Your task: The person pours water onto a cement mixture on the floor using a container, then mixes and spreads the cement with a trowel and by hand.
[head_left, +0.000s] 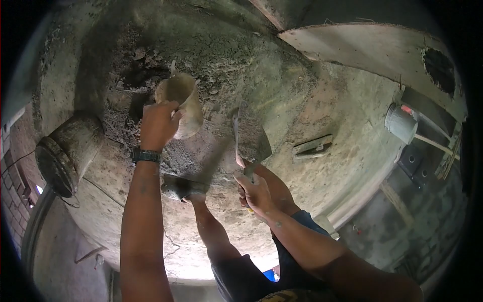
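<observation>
My left hand (160, 122), with a watch at the wrist, is closed on the rim of a pale, dirty plastic bucket (190, 118). The bucket is tilted, its mouth partly in view, over rough grey mortar (216, 65) on the floor. In my right hand (256, 194), fingers wrapped round the handle, is a trowel (253, 135) with a broad, mortar-stained blade pointing away from me. The blade is to the right of the bucket, apart from it. My fingers cover most of the trowel's handle.
A hand float (313, 147) lies on the floor to the right. Farther right is a whitish bucket (401, 125) near wooden pieces. At left, a large dirty drum (80, 141) lies near a thin cable (103, 191). My feet stand just below the mortar, one in a dark slipper (176, 185).
</observation>
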{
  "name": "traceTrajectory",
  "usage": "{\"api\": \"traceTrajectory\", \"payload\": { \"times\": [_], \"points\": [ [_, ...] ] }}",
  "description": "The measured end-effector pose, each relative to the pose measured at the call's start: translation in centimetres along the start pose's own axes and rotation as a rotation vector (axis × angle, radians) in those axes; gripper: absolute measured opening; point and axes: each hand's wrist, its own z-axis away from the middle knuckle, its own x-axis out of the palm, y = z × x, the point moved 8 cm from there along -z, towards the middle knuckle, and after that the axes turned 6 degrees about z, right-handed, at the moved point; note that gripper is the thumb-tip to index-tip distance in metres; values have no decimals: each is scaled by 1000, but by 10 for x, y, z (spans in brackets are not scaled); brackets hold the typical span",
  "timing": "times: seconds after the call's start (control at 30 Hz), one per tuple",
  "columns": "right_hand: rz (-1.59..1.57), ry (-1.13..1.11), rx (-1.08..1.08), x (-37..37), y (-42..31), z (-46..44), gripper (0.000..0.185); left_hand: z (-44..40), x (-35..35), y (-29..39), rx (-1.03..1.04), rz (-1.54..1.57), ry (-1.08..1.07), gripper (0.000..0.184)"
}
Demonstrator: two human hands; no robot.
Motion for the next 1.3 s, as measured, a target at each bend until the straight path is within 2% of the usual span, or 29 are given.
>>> {"api": "traceTrajectory", "payload": {
  "times": [0.13,0.5,0.6,0.7,0.87,1.07,1.3],
  "points": [
    [-7,5,-2,1,-1,2,32,-3,21,18,74,-18,-67,18],
    [-55,9,29,-1,3,-2,32,-13,41,42,55,89,-82,16],
    [-42,22,-8,-2,2,-4,33,-15,40,58,145,18,-38,14],
    [-34,29,-3,-3,2,-5,34,-19,43,67,138,-60,-129,18],
    [-46,52,-2,-5,0,-6,35,-24,42,77,200,11,-65,14],
    [-51,43,-22,-4,-2,-8,36,-30,53,88,210,18,-148,16],
    [-84,24,11,1,-3,-6,35,-32,55,92,244,109,-114,17]
  ]
}}
